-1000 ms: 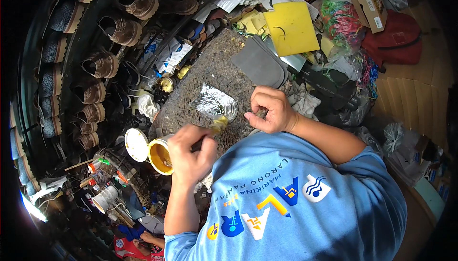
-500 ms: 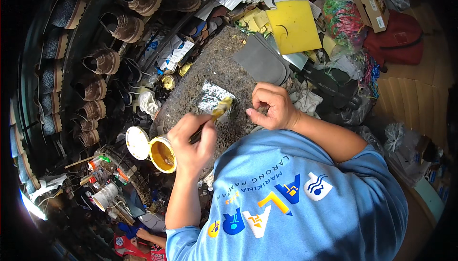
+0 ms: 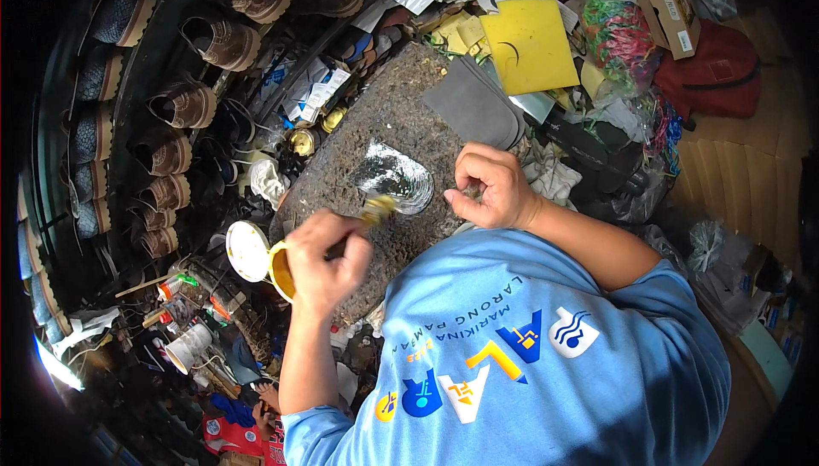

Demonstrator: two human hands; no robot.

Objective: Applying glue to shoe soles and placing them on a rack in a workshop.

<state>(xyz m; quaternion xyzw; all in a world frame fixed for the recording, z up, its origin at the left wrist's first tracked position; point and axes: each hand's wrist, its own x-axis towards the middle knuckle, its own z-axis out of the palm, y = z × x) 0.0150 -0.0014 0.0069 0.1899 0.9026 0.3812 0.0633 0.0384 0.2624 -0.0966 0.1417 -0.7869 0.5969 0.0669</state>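
Note:
My left hand point(image 3: 326, 260) is closed round the handle of a brush, whose yellowed bristles point(image 3: 378, 208) are just off the near edge of a flat, round-ended piece point(image 3: 397, 178). A wet, shiny coating covers that piece, which lies on a rough, crusted work surface point(image 3: 328, 183). Behind my left hand stands a yellow-rimmed can point(image 3: 280, 272), partly hidden, with a white round lid point(image 3: 247, 251) beside it. To the right of the coated piece, my right hand point(image 3: 495, 185) hovers with curled fingers, thumb near the forefinger; whether anything is between them is hidden.
Grey round-ended sheets point(image 3: 474, 101) and a yellow sheet point(image 3: 531, 46) lie beyond my right hand. Racks of brown shoes point(image 3: 220, 40) line the left. A white cup point(image 3: 188, 348) sits among clutter, with another person's hand point(image 3: 266, 396) at lower left. A red bag point(image 3: 710, 74) lies far right.
My left hand and the brush have moved left and nearer to me, uncovering more of the coated piece and hiding more of the can. My right hand has hardly moved.

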